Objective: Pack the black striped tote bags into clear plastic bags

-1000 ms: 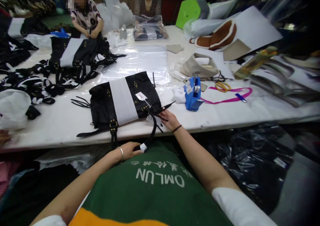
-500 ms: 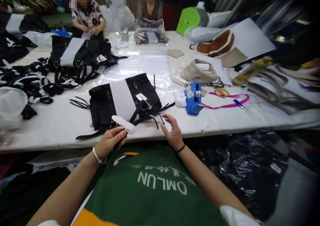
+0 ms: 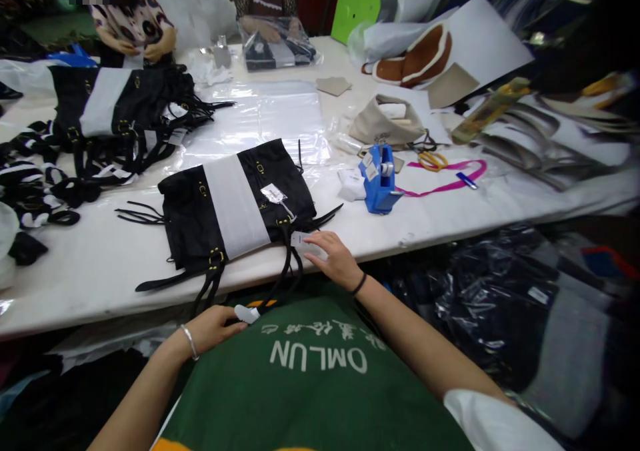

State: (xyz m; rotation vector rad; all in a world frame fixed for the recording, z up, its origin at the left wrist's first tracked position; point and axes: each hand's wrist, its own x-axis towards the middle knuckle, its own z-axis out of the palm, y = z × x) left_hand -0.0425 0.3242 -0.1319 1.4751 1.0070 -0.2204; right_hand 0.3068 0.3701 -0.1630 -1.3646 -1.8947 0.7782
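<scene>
Two hands work at the near side of a black bag, which lies flat on the white tabletop, seen by the head camera. Below the bag, the left hand has its fingers closed on a small white wrap by the slack end of a handle, low against the green apron. The right hand, at the bag's lower right corner, has thumb and fingers parted beside a white tag; whether they pinch it cannot be told.

As for its state, the bag already has a pale band across its middle and a printed tag on top. Its handles are loose, and no plastic covers it, whereas beyond it a similar bag sits in a see-through sleeve by a co-worker.

The table's near edge runs just below the bag; both handles droop over it. White tabletop stretches rightward from the bag to a blue dispenser and on along the edge. Leftward, a strip separates the bag from heaped straps; just behind it lie glossy plastic sheets.
</scene>
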